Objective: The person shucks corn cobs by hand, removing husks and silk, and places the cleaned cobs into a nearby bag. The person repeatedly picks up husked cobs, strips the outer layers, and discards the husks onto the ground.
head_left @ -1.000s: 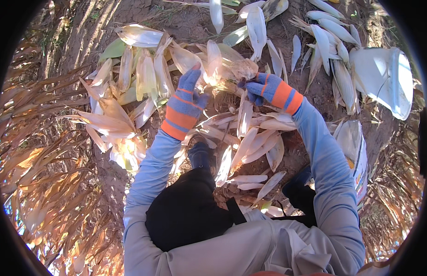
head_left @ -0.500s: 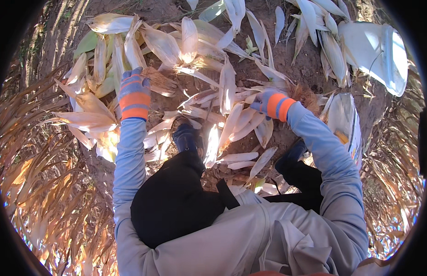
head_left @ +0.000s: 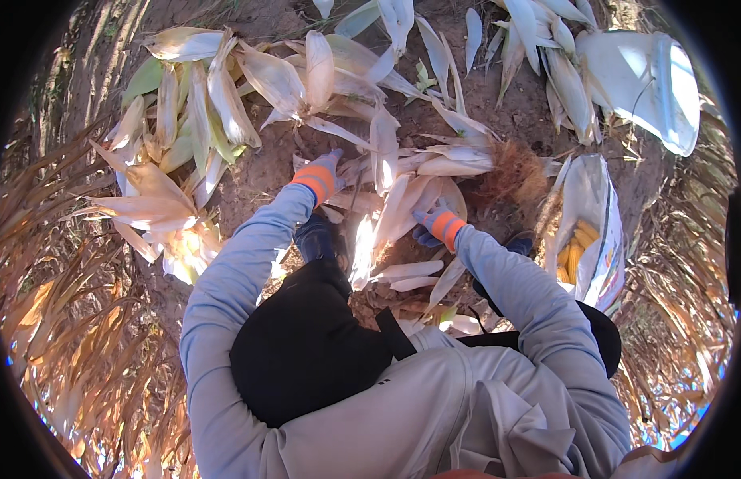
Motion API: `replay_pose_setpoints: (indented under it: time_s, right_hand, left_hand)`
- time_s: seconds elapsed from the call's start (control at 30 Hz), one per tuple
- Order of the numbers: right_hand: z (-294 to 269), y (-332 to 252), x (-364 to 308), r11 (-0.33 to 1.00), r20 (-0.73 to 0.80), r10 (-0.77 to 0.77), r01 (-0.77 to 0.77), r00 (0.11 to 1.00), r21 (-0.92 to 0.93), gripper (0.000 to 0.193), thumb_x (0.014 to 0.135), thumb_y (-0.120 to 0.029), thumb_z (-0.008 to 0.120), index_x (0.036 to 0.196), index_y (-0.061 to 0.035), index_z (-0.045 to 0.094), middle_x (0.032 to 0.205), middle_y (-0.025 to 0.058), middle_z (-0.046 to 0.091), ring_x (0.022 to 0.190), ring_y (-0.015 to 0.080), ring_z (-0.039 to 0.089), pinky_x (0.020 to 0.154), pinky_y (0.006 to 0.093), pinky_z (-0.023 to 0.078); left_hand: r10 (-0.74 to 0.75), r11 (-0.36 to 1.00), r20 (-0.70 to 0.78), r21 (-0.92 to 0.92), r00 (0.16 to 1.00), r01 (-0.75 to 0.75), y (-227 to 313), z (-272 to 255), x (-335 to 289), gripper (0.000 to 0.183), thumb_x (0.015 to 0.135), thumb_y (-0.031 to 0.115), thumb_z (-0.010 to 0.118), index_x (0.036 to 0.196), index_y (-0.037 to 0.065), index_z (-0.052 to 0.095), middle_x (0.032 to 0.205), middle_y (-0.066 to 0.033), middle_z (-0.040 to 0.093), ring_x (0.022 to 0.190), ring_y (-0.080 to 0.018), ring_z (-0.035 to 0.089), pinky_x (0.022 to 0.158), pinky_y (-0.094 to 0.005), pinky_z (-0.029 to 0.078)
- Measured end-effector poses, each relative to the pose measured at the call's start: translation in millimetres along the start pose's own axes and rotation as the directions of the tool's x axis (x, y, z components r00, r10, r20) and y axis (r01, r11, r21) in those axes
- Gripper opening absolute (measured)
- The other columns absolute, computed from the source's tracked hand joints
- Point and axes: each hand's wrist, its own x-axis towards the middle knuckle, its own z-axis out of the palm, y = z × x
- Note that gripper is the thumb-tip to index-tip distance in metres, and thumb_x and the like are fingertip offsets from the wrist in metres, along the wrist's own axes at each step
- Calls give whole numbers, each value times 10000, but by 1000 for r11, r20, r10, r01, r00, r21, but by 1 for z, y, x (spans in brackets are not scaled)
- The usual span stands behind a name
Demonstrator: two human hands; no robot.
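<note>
Bare soil (head_left: 538, 120) lies beyond your hands. Your left hand (head_left: 321, 174) and right hand (head_left: 436, 223) rest on husked ears (head_left: 402, 199) lying between them; grip cannot be told. Seize one ear firmly near its base. Two sacks: one (head_left: 606, 231) beside your right, one (head_left: 638, 80) farther off.

husks (head_left: 386, 152): dry, papery — matt
gloves (head_left: 318, 177): knit cloth
sack (head_left: 594, 215): woven plastic — glossy
ground (head_left: 266, 172): rough soil
</note>
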Motion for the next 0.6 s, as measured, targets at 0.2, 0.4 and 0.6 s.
replay_pose_setpoints:
  time_s: [0.2,0.4,0.6]
  right_hand:
    - [18,-45,-6,961,77,-30,8,997,276,292,833,-299,517,915,-42,628,717,79,626,626,185,600,575,316,481]
    - [28,-64,23,982,9,-188,188,982,-8,358,819,-331,503,948,-13,605,859,184,619,773,320,590,701,383,466]
    - [55,-122,-7,920,-227,-383,350,895,-174,305,830,-261,490,1015,-27,553,899,222,605,848,388,566,751,415,449]
  left_hand:
    - [-102,982,204,-136,974,131,-27,29,9,433,713,222,630,1100,41,562,955,-205,617,875,-351,589,784,-369,457]
    - [-77,986,51,154,996,68,14,-3,-5,384,738,244,644,1061,43,594,1066,-194,568,925,-355,561,816,-356,447]
    - [106,879,-78,-458,991,-130,13,20,-1,641,743,262,702,1221,-54,414,1178,-201,498,1039,-278,533,877,-324,429]
